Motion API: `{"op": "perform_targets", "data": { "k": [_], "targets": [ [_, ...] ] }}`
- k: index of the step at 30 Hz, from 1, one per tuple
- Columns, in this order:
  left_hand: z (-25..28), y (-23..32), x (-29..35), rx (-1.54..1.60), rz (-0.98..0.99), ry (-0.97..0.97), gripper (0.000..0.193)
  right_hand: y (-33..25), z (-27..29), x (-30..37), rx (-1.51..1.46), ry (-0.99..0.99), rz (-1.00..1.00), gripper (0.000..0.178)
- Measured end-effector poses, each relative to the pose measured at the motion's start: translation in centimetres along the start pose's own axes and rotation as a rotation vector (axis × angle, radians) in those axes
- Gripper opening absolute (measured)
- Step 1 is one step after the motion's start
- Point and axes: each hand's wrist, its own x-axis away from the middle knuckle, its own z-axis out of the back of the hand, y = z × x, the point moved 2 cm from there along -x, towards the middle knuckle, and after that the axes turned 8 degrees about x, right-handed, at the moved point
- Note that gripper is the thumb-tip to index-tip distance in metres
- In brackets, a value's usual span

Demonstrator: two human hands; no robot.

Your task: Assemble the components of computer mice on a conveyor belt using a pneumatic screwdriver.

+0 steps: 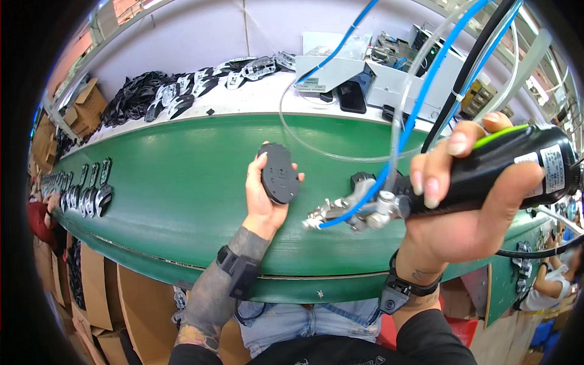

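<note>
My left hand (263, 210) is wrapped round a black computer mouse (278, 175), held above the green belt with its flat, screw-holed underside turned up. My right hand (453, 234) grips a black power screwdriver (505, 163) with a green stripe. Its metal nose (359, 210) points left, a little below and to the right of the mouse and apart from it. A blue air hose (420, 100) and a clear tube run up from that nose. Behind it, a small dark part (362, 178) lies on the belt, partly hidden.
Mouse shells and circuit boards (91, 185) stand in rows on the belt (182, 152) at left. On the white shelf lie more shells (194, 85), a black pile (137, 94), a phone (353, 97) and a feeder machine (398, 91). Other people work at both sides.
</note>
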Motion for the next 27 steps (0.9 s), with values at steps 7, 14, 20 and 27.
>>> {"op": "perform_targets", "data": {
  "k": [7, 14, 20, 27],
  "targets": [
    [-0.1, -0.6, -0.1, 0.018, 0.058, 0.0, 0.033, -2.8, 1.4, 0.2, 0.075, -0.046, 0.165, 0.055],
    [-1.3, -2.8, 2.1, 0.078, 0.253, -0.086, 0.047, -1.7, 0.1, 0.8, 0.052, 0.051, 0.068, 0.057],
    [-1.8, -3.5, 1.4, 0.153, 0.302, -0.106, 0.046, -0.9, 0.1, 0.5, 0.06, 0.055, 0.043, 0.057],
    [-1.6, -0.5, 2.4, -0.065, 0.228, -0.088, 0.048, 0.1, -2.1, 0.9, 0.015, 0.012, 0.059, 0.056]
  ]
}}
